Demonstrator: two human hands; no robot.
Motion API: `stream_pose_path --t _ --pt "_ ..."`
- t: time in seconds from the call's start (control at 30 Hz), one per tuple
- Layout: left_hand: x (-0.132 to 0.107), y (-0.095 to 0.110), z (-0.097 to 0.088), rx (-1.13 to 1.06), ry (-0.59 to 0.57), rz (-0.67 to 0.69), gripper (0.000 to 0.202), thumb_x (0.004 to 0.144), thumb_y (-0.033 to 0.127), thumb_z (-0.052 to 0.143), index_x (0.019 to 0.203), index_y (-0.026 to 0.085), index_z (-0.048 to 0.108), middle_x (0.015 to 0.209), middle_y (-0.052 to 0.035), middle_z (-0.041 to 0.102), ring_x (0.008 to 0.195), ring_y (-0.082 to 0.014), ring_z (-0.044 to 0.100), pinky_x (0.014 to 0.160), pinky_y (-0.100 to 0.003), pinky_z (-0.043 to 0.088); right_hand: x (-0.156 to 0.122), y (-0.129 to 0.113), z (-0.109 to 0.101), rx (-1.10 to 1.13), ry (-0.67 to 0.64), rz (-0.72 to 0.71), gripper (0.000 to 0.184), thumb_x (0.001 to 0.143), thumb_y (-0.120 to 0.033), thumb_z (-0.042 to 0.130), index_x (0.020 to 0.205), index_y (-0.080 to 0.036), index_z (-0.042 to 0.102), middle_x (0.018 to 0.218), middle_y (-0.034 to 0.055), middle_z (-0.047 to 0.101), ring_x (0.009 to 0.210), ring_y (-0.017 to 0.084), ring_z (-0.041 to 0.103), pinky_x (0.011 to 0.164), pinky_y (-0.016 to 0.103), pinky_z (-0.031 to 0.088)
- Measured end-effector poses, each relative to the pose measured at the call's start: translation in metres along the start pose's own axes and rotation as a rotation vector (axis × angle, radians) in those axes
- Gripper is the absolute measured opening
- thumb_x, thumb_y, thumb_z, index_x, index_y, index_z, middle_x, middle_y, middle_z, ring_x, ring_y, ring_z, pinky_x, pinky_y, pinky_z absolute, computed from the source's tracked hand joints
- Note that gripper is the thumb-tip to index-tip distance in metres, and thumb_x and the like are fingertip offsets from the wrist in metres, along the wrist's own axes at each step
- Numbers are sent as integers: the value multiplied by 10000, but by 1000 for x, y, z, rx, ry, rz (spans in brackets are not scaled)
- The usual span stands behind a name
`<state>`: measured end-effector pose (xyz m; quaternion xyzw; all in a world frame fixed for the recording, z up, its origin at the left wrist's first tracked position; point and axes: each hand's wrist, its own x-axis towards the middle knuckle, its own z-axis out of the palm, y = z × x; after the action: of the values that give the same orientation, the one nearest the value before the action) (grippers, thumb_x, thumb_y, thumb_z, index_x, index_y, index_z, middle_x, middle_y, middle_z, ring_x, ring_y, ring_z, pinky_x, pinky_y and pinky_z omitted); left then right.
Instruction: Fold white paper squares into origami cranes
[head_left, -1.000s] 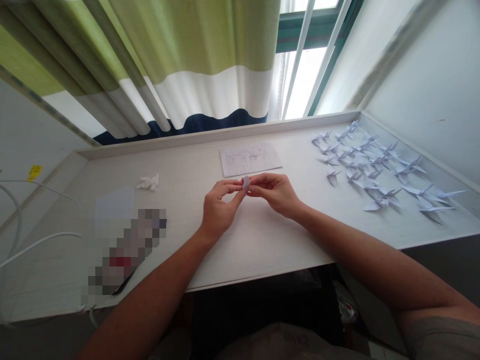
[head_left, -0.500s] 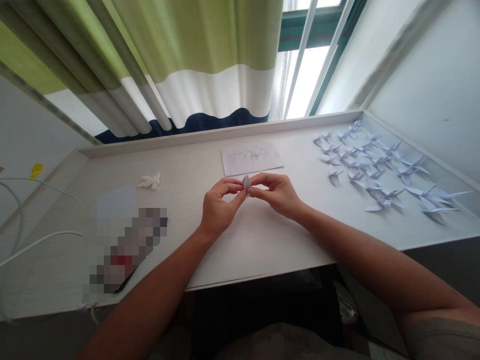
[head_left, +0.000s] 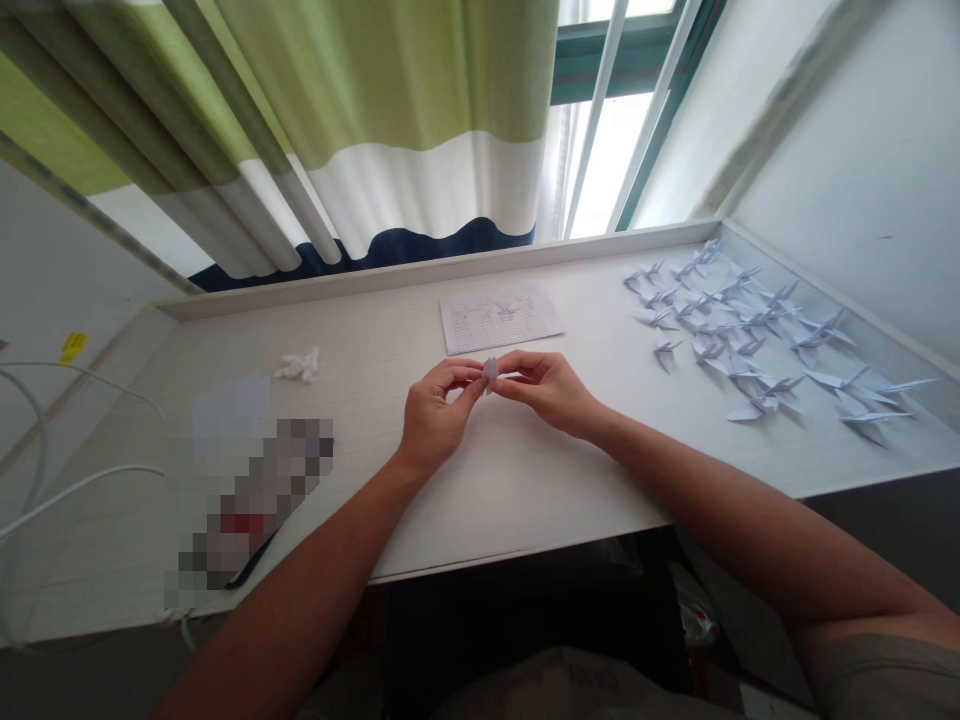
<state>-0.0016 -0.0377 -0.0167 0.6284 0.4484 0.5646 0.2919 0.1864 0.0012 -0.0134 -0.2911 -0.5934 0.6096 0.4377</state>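
A small folded piece of white paper (head_left: 490, 370) is pinched between my two hands, above the middle of the white desk (head_left: 480, 480). My left hand (head_left: 441, 408) grips its left side between thumb and fingers. From the right, my right hand (head_left: 551, 392) pinches it with thumb and index finger. The fingertips cover much of the paper, so its exact folded shape is hard to make out. Just beyond my hands lies a flat sheet with a printed table (head_left: 501, 320). Several folded white paper cranes (head_left: 739, 325) stand in a group to the right.
Left on the desk are a crumpled white tissue (head_left: 298, 366), a pale flat sheet (head_left: 231, 412) and a pixelated long object (head_left: 259, 510). White cables (head_left: 82, 495) run along the left edge. A raised rim (head_left: 435, 275) borders the back, below the curtain (head_left: 420, 130).
My fingers have shifted slightly on the folded paper, and my right hand sits a little further left. The whole view has moved slightly. Both hands keep their hold.
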Motion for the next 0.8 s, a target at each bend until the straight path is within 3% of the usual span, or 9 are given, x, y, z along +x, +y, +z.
stream_pose_path --t 0.17,0.3,0.8 --pt "2 2 -2 67 5 1 105 914 324 813 876 230 837 1007 -60 812 922 -206 767 840 -352 629 0 1 -1 -31 -12 -28 274 799 -454 909 935 -223 853 1039 64 839 1023 227 769 1027 444 593" --pt "2 3 -2 138 45 19 61 890 288 826 856 240 842 980 -54 816 932 -214 764 850 -365 615 0 2 -1 -80 -6 -10 285 808 -478 894 944 -230 869 971 62 850 937 231 784 956 430 610" --pt "1 2 0 16 47 -60 137 874 356 832 846 223 837 971 -60 813 886 -203 766 801 -344 644 -1 -2 2 -91 101 15 379 702 -535 956 840 -208 821 894 59 811 869 218 751 881 426 633"
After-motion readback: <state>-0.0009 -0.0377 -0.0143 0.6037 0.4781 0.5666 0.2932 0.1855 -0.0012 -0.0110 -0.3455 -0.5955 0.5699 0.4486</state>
